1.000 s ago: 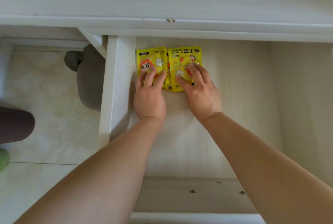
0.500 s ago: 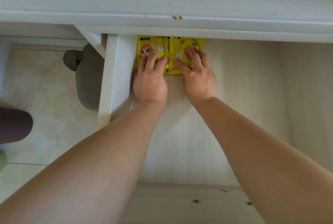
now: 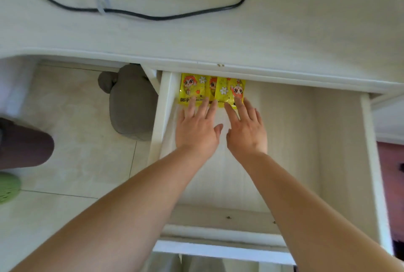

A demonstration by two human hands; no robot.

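At the back left corner of the open drawer (image 3: pixel 341 140), partly tucked under the desk top (image 3: pixel 196 37), the yellow packets (image 3: pixel 194 88) lie flat, overlapping side by side; the left hand (image 3: pixel 196 127) and right hand (image 3: pixel 247 129) sit close together, fingers straight, only their tips resting on the packets' near edges. They look light, thin and soft with a glossy, probably slippery film, so flat pressure should slide them, while lifting would likely need a pinch at the near sealed edge
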